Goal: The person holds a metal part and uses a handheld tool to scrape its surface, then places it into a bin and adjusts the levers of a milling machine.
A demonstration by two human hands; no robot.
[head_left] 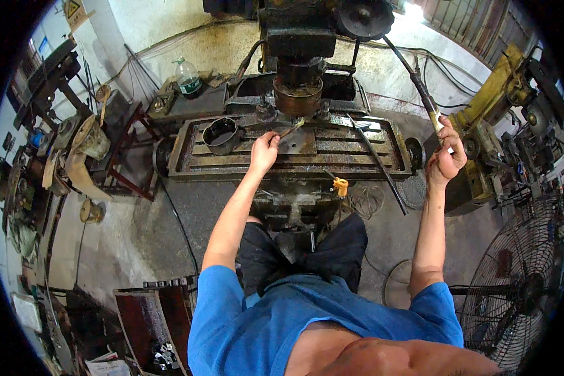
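My left hand [266, 151] is closed round a small brush [291, 131] with a thin handle. The brush tip points right, just below the spindle [297, 94] of a dark, oily drilling or milling machine. My raised right hand [446, 153] grips the pale end of a long lever [423, 94] that runs up to the machine's head. Left of my left hand, a dark tin pot [222, 136] with dark liquid stands on the slotted machine table [200, 164]. A long metal bar [382, 168] lies slanted across the table's right part, overhanging the front edge.
A handwheel [415, 153] sits at the table's right end. An orange-yellow fitting [340, 185] is at the front edge. A clear bottle [187, 76] stands at the back left. A caged fan [514, 285] is close on my right, and a metal bin [145, 326] stands at lower left.
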